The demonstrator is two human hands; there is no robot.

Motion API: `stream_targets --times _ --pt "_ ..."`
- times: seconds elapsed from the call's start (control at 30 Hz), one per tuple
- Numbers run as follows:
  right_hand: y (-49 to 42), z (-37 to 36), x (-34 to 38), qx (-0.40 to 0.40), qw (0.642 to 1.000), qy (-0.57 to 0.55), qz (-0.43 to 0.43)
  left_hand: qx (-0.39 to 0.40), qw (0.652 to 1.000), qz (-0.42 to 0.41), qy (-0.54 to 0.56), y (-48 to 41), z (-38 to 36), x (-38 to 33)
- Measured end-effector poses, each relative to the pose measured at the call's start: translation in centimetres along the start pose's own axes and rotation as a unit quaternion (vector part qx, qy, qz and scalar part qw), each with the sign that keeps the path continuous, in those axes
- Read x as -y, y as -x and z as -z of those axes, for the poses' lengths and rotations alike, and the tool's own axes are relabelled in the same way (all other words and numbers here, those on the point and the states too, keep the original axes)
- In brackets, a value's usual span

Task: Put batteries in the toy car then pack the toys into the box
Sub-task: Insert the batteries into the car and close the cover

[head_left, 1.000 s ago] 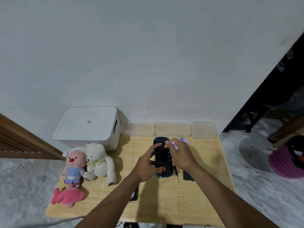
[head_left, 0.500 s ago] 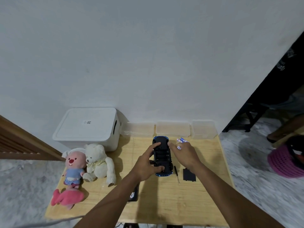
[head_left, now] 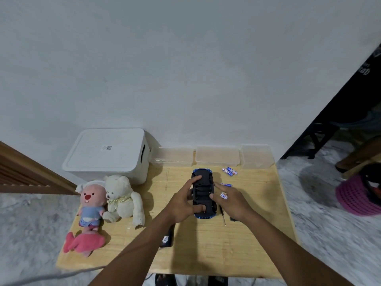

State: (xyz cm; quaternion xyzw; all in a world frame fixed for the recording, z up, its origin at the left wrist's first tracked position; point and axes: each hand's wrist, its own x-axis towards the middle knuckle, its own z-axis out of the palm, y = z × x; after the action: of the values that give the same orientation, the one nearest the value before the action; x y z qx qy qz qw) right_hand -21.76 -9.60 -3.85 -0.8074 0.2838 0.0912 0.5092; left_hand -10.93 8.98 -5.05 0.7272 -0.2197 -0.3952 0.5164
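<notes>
**Operator:** What are my hands doing?

**Legend:** Your left hand (head_left: 183, 201) grips the toy car (head_left: 204, 182). Its forefinger is on the car's far end, its thumb on the near end, and the other fingers lie along the left flank. Your right hand (head_left: 233, 203) is just right of the car and pinches one battery (head_left: 223, 196) in curled fingers.

**Operator:** How does the car lie?

**Legend:** It is upside down at the middle of the surface (head_left: 206, 248), lengthwise away from you. The black underside faces up and the blue body shows at both ends. A ribbed recess in the underside is uncovered; what it holds cannot be told.

**Operator:** What is around it?

**Legend:** A second battery (head_left: 226, 184) lies at your right fingertips; whether they touch it cannot be told. Loose batteries (head_left: 229, 171) lie beyond it, near the far edge. A thin screwdriver (head_left: 223, 216) lies between the car and your right wrist, and a black cover (head_left: 233, 219) is half hidden under that wrist. A small black device (head_left: 166, 238) lies partly under your left forearm.

To the left sit a white teddy bear (head_left: 121, 197) and a pink-faced plush (head_left: 90, 203), touching each other, with a pink plush fish (head_left: 82, 243) nearer you. The white box (head_left: 107, 153) stands behind them against the wall, its lid on. Three clear tubs (head_left: 217, 155) line the wall to its right.
</notes>
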Motion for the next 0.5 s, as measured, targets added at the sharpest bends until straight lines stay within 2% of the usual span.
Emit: stream_targets --times 0.23,0.5 --pt "-0.5 -1.3 -2.0 0.01 0.998 0.054 -0.022 0.028 0.997 0.013 -0.067 -0.9 -0.3 2.1" --pt "-1.7 -2.8 -3.1 -0.001 0.995 0.089 -0.041 0.02 0.994 0.044 -0.095 -2.1 -0.6 4.1"
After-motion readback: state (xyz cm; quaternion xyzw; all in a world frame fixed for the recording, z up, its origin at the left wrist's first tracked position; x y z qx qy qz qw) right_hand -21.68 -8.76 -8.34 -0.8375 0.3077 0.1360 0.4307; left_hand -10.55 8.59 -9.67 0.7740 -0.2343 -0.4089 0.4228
